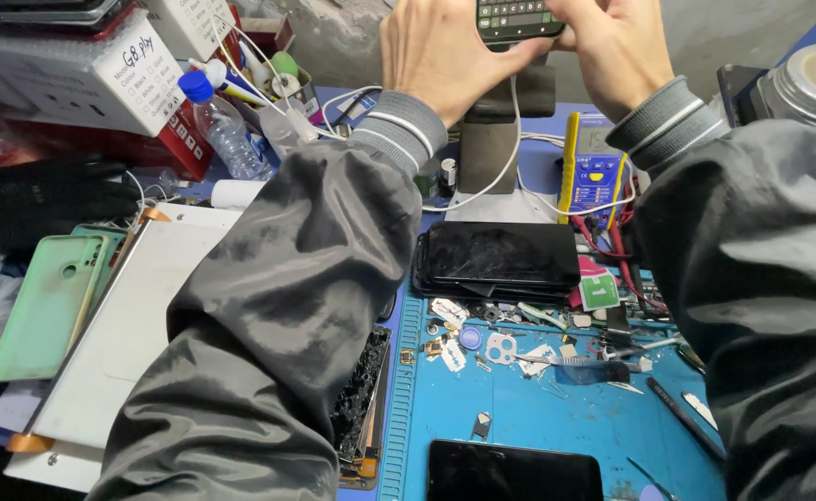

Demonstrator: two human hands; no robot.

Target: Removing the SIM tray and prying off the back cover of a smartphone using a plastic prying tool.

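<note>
Dark grey shiny jacket sleeves, creased fabric, ribbed grey knit cuffs with pale stripes, left hand [436, 51] and right hand [617, 46] bare

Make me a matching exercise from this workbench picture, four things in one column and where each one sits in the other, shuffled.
Things:
1. lit phone
2. green phone case
3. plastic bottle
4. dark phone

Places:
A. bottom edge, on the blue mat
B. far left, leaning on the white board
C. top centre, between the left hand and the right hand
D. upper left, beside the boxes

Pairs: 1-C, 2-B, 3-D, 4-A
</note>
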